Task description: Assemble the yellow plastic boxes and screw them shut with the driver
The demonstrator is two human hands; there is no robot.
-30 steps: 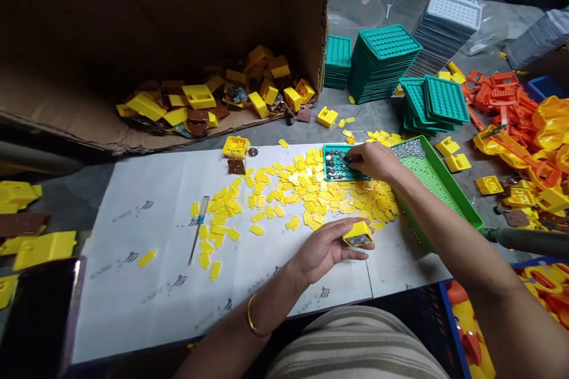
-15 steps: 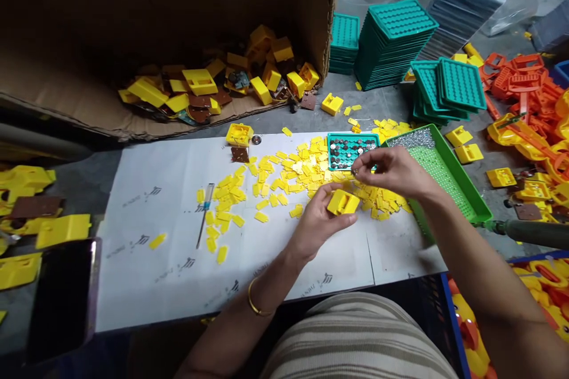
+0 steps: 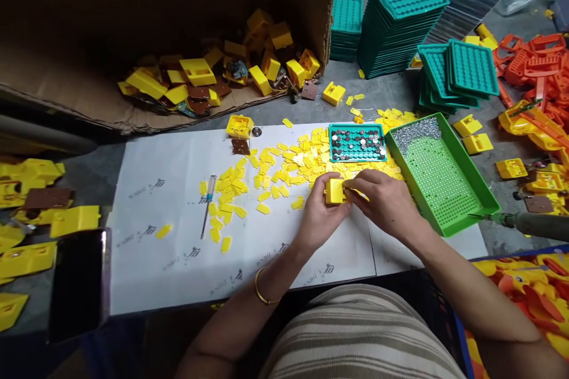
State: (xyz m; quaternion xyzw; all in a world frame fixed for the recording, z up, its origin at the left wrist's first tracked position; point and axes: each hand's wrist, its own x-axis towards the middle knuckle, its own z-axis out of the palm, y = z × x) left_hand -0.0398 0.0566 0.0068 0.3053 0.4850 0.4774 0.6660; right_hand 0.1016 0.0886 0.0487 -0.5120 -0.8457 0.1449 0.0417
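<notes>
My left hand (image 3: 320,216) grips a small yellow plastic housing (image 3: 334,192), turned so that a face with tiny holes shows. Against the housing's right side, my right hand (image 3: 383,200) has its fingertips pinched together; whatever they hold is hidden. Just beyond the hands lies a teal tray (image 3: 344,155) of small round button cells (image 3: 363,143), some silver and some dark. Loose flat yellow covers (image 3: 306,160) are strewn around the tray and to its left.
A green basket (image 3: 466,189) with small metal screws (image 3: 418,133) stands at right, near a power screwdriver (image 3: 537,226). A screwdriver (image 3: 207,207) lies on the white sheet (image 3: 155,272). Behind are a cardboard box (image 3: 133,6) and stacked teal trays (image 3: 400,29). A phone (image 3: 77,287) lies left.
My right hand has come from the button-cell tray down to the housing. The left hand has turned the housing so its holed face shows. The camera view has shifted slightly.
</notes>
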